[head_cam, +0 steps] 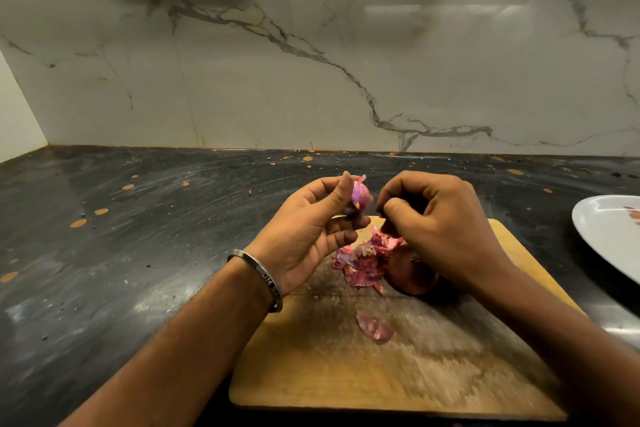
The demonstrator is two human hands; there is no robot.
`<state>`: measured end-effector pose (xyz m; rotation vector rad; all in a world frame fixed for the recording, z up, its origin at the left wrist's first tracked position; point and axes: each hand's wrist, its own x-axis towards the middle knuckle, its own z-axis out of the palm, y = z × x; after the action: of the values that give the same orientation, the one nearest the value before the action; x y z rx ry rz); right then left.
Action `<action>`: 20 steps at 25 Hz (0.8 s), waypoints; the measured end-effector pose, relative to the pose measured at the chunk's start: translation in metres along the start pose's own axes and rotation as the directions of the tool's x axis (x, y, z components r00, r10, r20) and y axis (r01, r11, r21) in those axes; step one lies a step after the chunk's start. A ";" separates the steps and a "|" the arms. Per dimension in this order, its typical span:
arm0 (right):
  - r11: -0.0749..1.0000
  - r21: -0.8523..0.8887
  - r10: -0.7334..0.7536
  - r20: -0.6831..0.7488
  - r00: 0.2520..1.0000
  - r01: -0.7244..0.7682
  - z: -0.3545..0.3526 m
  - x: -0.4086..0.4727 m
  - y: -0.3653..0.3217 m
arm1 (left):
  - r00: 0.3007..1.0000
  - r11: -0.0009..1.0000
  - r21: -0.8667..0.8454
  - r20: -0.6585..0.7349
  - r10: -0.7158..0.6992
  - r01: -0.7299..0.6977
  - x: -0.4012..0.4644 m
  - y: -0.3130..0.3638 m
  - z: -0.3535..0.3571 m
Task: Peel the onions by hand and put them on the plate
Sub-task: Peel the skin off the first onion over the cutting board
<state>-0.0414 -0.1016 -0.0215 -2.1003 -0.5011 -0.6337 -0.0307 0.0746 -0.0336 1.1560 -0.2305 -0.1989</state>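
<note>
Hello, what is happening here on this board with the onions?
A person is peeling small red onions by hand. The left hand holds one onion above the wooden board, and the right hand is curled next to it; whether it pinches a skin is unclear. An unpeeled onion and loose skins lie on the board. The white plate waits at the right.

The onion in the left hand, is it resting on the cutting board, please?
No, the left hand holds the onion up above the cutting board.
</note>
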 end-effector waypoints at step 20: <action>0.996 0.086 0.036 -0.019 0.999 -0.035 -0.004 0.002 0.005 | 0.999 0.999 -0.029 0.029 -0.027 0.028 0.002 0.001 0.000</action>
<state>-0.0380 -0.1075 -0.0216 -2.0157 -0.4708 -0.6019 -0.0285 0.0747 -0.0328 1.1278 -0.2366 -0.2430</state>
